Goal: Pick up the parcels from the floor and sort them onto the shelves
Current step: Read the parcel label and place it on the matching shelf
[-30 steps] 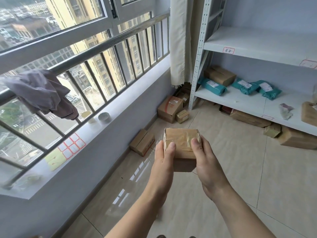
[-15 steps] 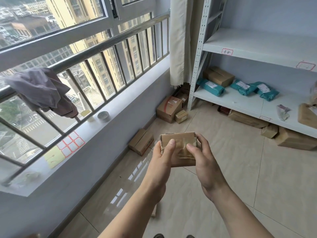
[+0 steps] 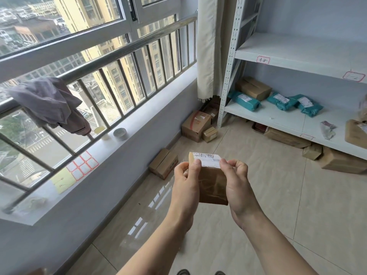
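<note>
Gripping one taped brown parcel, our left hand and right hand clamped its sides. White label faced up. Held above the floor.

Small brown taped parcel, held above the floor between both hands, tilted so its white label faces up along the top edge. Three teal mailers and a brown box lie on the lower shelf; another brown box sits at its right end. On the floor: cartons near the window wall, a small box, and boxes under the shelf.
</note>
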